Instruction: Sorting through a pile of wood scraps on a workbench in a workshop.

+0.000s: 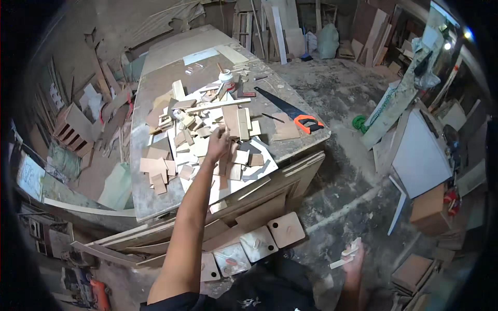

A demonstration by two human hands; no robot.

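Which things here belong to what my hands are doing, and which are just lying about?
Apparently in use:
wood pieces in the right hand
wood pile at the left hand

Likely just lying about:
orange-handled handsaw
white jar
greenish sack

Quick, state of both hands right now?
Left hand: at the wood scraps; can't tell if its grip holds one.
Right hand: closed, holding small pale wood pieces.

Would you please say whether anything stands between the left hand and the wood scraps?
Nothing visible does: the left hand is at the wood scraps, and the saw lies to their right.
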